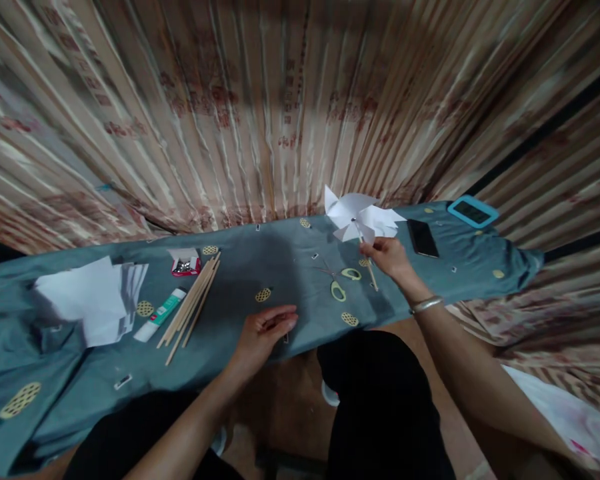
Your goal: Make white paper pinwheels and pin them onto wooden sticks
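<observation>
On the right, my right hand [387,255] pinches the wooden stick of a white paper pinwheel [347,207] just below its blades. The stick's lower end reaches down over the cloth. My left hand [267,330] rests near the table's front edge, fingers loosely bent and thumb a little apart, with nothing visible in it. Between the hands lie scissors [338,289] with light green handles, their blades pointing away to the left. Behind the pinwheel is more white folded paper [384,220], partly hidden by it.
A grey-green cloth [250,267] covers the long table. To the left are white paper sheets [87,300], a glue tube [161,313], several wooden sticks [193,300] and an opened red box [185,265] of small metal pieces. A phone [423,239] and blue-framed device [473,211] lie right; curtains [260,113] hang behind.
</observation>
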`<state>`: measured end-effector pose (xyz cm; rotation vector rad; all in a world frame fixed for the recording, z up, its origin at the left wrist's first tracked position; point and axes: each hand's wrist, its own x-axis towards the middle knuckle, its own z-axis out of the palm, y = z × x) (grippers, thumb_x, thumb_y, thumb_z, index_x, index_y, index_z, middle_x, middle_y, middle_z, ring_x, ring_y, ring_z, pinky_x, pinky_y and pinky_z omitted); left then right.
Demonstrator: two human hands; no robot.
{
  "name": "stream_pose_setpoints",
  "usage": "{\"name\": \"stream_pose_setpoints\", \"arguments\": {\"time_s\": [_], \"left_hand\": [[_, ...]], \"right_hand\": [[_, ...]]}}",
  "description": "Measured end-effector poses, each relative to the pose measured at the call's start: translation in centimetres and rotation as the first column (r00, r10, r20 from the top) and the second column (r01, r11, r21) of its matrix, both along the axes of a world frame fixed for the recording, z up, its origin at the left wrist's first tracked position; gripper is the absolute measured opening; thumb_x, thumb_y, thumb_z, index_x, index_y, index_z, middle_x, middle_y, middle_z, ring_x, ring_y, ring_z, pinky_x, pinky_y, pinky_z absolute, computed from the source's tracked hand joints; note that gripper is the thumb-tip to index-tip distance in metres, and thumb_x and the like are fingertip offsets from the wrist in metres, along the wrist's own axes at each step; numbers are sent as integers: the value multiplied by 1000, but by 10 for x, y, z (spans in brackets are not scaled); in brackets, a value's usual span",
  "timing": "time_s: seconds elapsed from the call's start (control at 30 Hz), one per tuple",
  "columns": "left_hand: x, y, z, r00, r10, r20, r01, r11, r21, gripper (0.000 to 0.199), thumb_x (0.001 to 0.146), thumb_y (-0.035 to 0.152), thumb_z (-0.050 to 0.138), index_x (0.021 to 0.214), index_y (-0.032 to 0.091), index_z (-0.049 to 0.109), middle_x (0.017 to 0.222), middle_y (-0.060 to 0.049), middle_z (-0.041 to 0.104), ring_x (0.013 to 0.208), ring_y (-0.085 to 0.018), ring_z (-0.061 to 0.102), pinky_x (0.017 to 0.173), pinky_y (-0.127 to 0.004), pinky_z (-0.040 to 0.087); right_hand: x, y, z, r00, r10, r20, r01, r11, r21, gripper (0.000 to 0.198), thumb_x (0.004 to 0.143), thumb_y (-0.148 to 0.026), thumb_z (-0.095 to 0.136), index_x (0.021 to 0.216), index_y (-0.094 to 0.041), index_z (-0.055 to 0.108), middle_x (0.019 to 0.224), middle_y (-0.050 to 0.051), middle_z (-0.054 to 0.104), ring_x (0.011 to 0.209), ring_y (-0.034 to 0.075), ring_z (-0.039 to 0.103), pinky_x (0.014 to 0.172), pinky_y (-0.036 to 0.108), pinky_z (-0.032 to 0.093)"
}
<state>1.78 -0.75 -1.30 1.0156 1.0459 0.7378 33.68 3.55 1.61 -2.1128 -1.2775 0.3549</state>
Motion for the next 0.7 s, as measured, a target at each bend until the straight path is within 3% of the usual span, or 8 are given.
{"name": "stream_pose_setpoints", "arguments": {"time_s": [0.13, 0.27, 0.4, 0.47, 0.53, 0.7], "left_hand": [[-3, 1, -4, 999, -12, -30, 13, 1000, 28, 42, 58, 42, 83, 92, 17, 78, 91, -9, 79, 95, -27, 72, 89, -38, 55], [-7, 1, -7, 999, -10, -44, 11, 1000, 27, 40, 61, 41, 82, 93, 18, 78, 93, -9, 78, 94, -26, 71, 86, -36, 54], [-12, -1, -7, 999, -9, -31, 9, 1000, 5, 39, 61, 40, 80, 93, 17, 78, 93, -9, 78, 93, -26, 71, 86, -36, 54], [-14, -1, -6, 999, -7, -45, 7, 1000, -1, 39, 63, 40, 79, 95, 17, 78, 95, -9, 78, 94, -26, 71, 87, -35, 53], [-16, -2, -5, 998, 0, -56, 0, 1000, -5, 39, 63, 40, 79, 96, 17, 78, 96, -9, 78, 95, -26, 71, 88, -35, 52], [-22, -4, -5, 999, -2, -49, 1, 1000, -5, 42, 64, 41, 77, 98, 16, 77, 97, -9, 78, 95, -25, 70, 87, -34, 51]], "right_hand": [[31, 34, -6, 988, -22, 155, 52, 979, -195, 21, 77, -28, 68, 63, -14, 71, 56, 4, 65, 68, 22, 65, 59, 27, 40], [45, 57, -20, 972, 17, 234, 72, 928, -366, 22, 84, -29, 65, 70, -14, 73, 71, 7, 71, 81, 24, 69, 65, 27, 46], [53, 66, -27, 960, 53, 276, 92, 870, -485, 25, 92, -33, 62, 106, -14, 68, 107, 9, 69, 98, 24, 66, 82, 36, 54], [54, 67, -29, 950, 62, 307, 106, 858, -503, 34, 93, -35, 61, 122, -17, 59, 123, 9, 62, 105, 23, 64, 87, 43, 55], [55, 66, -29, 936, 67, 345, 122, 859, -497, 37, 94, -35, 60, 126, -18, 56, 126, 8, 60, 106, 22, 63, 89, 45, 55], [55, 63, -32, 889, 53, 455, 172, 882, -438, 43, 93, -48, 53, 104, -9, 69, 110, 19, 68, 106, 31, 65, 85, 39, 52]]}}
